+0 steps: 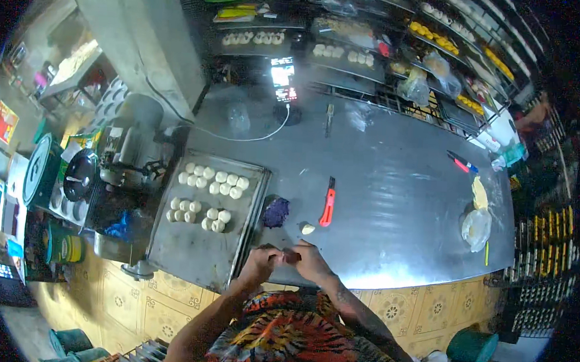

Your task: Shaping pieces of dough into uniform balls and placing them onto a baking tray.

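Observation:
Close to my body at the table's near edge, my left hand [261, 262] and my right hand [313, 264] meet with their fingers closed. Between the fingertips is a small dark purplish lump [291, 255], and both hands touch it; its details are too small to make out. Just beyond lies a mound of purple filling [276, 212]. Nearer my right hand sits a small pale piece of dough [308, 228]. A red box cutter [329, 204] rests past it. To the left, a metal tray [198, 251] carries several clusters of round white dough balls [229, 184].
A lit phone [283, 79] with a white cable stands at the table's back. Toward the right lie pale dough [479, 192], a clear plastic bag [476, 229] and pens [461, 162]. A machine [129, 149] stands left of the tray. Racks of filled trays [349, 56] line the back.

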Demonstrator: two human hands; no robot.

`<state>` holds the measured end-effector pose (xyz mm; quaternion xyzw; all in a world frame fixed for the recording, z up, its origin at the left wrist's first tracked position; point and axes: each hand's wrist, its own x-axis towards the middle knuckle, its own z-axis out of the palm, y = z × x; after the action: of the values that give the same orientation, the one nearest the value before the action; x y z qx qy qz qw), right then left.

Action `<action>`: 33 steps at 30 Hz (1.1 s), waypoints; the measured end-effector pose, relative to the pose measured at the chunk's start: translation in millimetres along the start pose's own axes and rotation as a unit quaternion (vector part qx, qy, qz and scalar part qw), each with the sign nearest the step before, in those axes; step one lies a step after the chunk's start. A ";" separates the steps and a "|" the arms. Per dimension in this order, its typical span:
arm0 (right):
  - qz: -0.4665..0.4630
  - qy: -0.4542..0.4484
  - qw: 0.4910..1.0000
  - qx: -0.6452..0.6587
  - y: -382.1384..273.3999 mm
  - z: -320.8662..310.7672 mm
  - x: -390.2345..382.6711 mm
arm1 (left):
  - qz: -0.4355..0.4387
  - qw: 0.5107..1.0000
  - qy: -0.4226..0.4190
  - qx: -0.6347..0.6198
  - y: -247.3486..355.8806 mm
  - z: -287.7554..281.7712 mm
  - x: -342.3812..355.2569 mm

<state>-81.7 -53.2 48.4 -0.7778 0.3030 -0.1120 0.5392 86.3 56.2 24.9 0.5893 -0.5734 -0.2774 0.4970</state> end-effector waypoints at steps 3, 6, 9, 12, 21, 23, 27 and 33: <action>-0.099 0.053 0.986 -0.125 11.9 4.2 -2.2 | -0.076 0.987 -0.029 0.142 7.9 19.6 7.6; -0.101 0.081 0.986 -0.108 25.9 3.0 -1.6 | -0.146 0.980 -0.014 0.131 14.3 39.0 10.7; -0.013 0.099 0.995 -0.002 36.4 -5.3 0.8 | -0.282 0.955 0.047 -0.075 17.0 50.8 2.4; -0.037 0.054 0.997 -0.043 37.8 -10.2 5.5 | -0.270 0.901 0.207 -0.268 16.3 48.8 -11.3; 0.051 -0.042 0.990 0.123 -0.4 30.8 43.8 | -0.318 0.932 0.130 -0.119 -11.9 -29.5 -29.2; 0.061 0.010 0.988 0.141 -3.8 34.4 49.5 | -0.263 0.954 0.134 -0.049 -34.9 -61.3 -23.3; 0.195 0.019 0.944 0.264 10.4 16.4 53.4 | -0.004 0.980 0.139 0.141 -88.9 -108.6 14.6; -0.023 0.255 0.935 -0.245 54.6 -26.4 36.4 | 0.101 0.888 0.058 0.445 -68.4 -110.0 9.9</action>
<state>-85.2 -107.9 3.7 -0.8376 0.4307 -0.2413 0.2341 214.2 65.8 4.2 0.7025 -0.6632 0.0931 0.2408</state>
